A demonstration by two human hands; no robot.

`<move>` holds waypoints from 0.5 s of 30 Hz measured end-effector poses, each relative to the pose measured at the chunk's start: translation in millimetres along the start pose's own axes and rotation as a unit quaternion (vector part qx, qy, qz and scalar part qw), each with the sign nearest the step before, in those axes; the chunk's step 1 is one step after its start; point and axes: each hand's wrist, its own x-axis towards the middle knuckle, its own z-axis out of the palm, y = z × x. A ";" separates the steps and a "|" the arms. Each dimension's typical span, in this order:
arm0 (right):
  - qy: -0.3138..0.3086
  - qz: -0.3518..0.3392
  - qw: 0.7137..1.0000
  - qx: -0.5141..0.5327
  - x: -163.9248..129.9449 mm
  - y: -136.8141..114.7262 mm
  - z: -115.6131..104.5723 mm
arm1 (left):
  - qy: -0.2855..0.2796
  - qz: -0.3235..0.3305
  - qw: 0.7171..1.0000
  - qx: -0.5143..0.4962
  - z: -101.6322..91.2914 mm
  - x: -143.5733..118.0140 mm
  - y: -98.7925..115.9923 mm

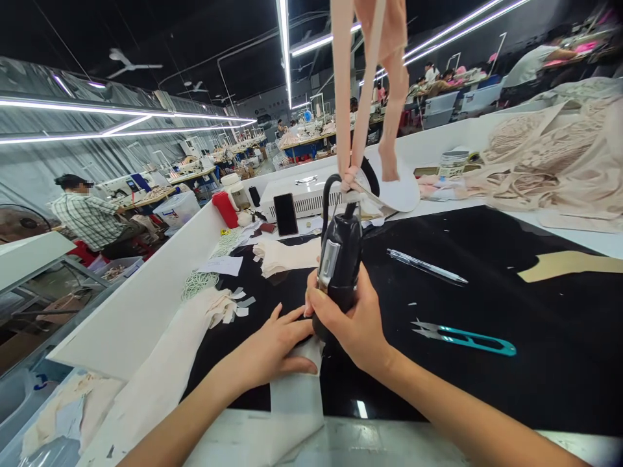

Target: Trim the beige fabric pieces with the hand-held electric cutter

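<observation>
My right hand [351,321] is wrapped around the black body of a handheld electric tool [338,269], fingers closed on it, holding it upright with its lower end down on a pale fabric strip [296,383] at the near edge of the worktop [535,337]. The tool hangs from beige fabric straps [353,91] that rise out of the top of the view, and a black cord loops from its top. My left hand [272,347] lies flat and open on the same strip, just left of the tool, fingertips pressing the cloth beside the tool's tip. The strip runs toward me and over the near edge.

To the right of the tool, well apart from my hands, lie a clear pen [427,266] and, nearer the near edge, teal thread snips [464,337]. A tan pattern piece [567,264] sits toward the right edge. Behind my left hand there is a stack of cut pale pieces [287,255], and small offcuts [232,306] lie by a long pale cloth [160,379] along the left edge. A black phone [285,214] stands at the far side, with a red container [225,209] to its left. Lace fabric [555,162] is heaped at the far right corner. Beyond the left edge, a person in a checked shirt [87,219] sits at another table.
</observation>
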 end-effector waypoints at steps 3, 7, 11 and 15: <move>0.004 0.006 1.000 -0.005 -0.6 -0.3 -0.3 | -0.003 0.007 1.000 -0.009 -0.8 0.9 -1.8; 0.005 0.014 1.000 0.008 -3.8 -2.0 -0.8 | -0.005 0.003 1.000 -0.018 -2.1 0.4 -2.8; -0.002 0.014 1.000 0.016 -8.0 -1.9 -0.4 | 0.010 0.005 1.000 -0.025 -1.9 -0.2 -2.8; -0.011 0.016 1.000 0.016 -10.6 -0.4 0.2 | 0.020 0.015 0.999 -0.025 0.0 0.0 -4.6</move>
